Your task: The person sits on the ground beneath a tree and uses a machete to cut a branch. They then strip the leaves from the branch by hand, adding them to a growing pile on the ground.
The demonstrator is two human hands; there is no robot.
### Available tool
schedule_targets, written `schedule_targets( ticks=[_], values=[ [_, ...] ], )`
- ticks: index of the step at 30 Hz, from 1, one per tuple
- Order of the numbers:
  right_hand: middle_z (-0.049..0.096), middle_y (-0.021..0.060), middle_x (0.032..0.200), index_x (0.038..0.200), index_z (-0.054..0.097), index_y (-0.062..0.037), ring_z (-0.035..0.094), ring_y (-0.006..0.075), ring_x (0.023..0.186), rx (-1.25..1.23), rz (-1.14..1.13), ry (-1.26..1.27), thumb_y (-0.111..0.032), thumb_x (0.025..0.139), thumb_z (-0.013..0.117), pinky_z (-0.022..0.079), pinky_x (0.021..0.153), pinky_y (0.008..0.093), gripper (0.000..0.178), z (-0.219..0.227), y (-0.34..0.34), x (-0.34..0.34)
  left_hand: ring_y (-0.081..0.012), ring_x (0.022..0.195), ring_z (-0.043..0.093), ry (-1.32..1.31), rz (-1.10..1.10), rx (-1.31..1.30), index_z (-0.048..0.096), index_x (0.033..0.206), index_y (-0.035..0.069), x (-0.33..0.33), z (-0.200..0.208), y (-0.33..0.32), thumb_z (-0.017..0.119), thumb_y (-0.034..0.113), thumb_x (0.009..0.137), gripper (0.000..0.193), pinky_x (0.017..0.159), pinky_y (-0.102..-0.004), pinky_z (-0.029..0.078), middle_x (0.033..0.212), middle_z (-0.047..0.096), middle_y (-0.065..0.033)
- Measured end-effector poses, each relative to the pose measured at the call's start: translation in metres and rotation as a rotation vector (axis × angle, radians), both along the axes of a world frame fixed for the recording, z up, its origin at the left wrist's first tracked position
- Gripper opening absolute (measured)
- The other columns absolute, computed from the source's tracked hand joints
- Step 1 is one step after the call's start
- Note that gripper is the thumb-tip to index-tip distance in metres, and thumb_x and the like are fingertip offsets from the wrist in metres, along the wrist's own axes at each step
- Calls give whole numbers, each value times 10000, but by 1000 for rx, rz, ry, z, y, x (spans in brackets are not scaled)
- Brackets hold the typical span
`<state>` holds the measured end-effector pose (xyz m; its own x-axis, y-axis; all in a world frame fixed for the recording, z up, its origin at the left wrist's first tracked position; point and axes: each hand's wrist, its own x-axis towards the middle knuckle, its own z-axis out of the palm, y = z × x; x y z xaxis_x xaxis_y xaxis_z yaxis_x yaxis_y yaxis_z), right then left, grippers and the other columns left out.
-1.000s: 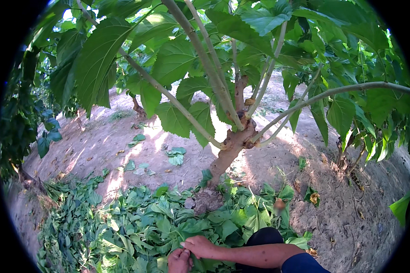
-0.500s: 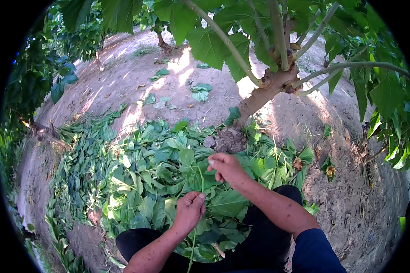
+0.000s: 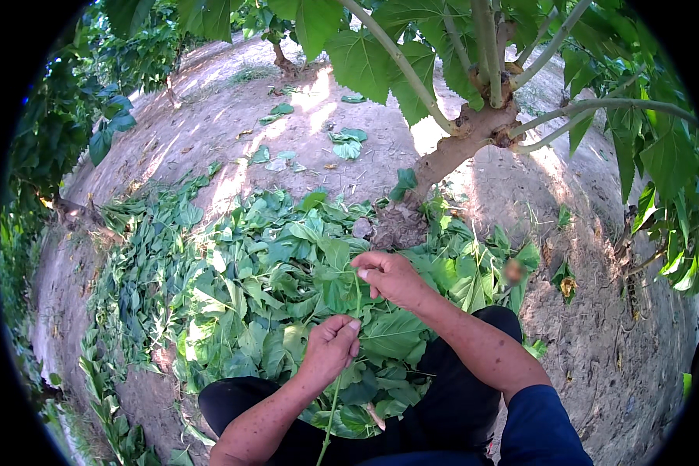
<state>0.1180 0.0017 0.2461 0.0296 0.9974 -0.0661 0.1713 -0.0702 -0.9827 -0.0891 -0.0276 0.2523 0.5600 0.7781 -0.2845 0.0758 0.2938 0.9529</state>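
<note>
My left hand (image 3: 330, 344) is closed round a thin green stem (image 3: 333, 408), which runs from near my lap up past the thumb. Above it, my right hand (image 3: 390, 278) has its thumb and index finger pinched together by the stem's upper end. A broad green leaf (image 3: 334, 254) lies just left of those fingertips. What they pinch is too small to make out. Beneath both hands spreads a heap of cut green leaves (image 3: 248, 299), with a large leaf (image 3: 394, 335) right of the stem.
A gnarled tree trunk (image 3: 450, 155) rises beyond my right hand, its leafy branches hanging overhead. My dark-trousered knees (image 3: 493, 330) flank the heap. Bare soil (image 3: 590, 349) lies to the right, and leafy branches (image 3: 46, 147) hang at the left. Several loose leaves (image 3: 348, 141) dot the ground farther off.
My right hand has come in slightly to the stem's upper end, its fingers drawing together. My left hand has risen a little, still on the stem. The view has shifted slightly.
</note>
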Motion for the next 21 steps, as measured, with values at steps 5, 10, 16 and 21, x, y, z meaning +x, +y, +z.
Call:
schedule_targets(
  ticks=[5,10,16,21],
  values=[
    [676,99,921,1089,682,-70,639,232,726,212,33,-368,-149,896,577,507,669,376,233,-8,-1,-1,-68,472,444,-42,-9,-38,606,917,23,0,-2,-1,541,188,1000,196,435,-225,348,613,548,-9],
    [672,158,995,1031,694,-94,631,353,961,244,91,-669,-228,878,581,494,826,468,232,-7,-1,-1,-86,467,452,-17,6,-18,599,932,32,-8,8,6,540,203,997,193,425,-230,344,620,560,-29],
    [699,154,945,1036,701,-52,682,318,829,142,133,-550,-222,893,592,520,749,432,247,9,-3,-5,-90,451,436,-117,67,-86,604,933,25,-20,12,17,532,197,999,197,426,-225,336,621,562,-34],
    [675,87,757,1005,689,26,650,152,593,-58,113,-309,-189,903,606,494,564,320,252,23,-12,-3,-82,436,415,-160,105,-100,603,926,22,-23,14,27,557,194,988,189,403,-228,310,609,546,-26]
  ],
)
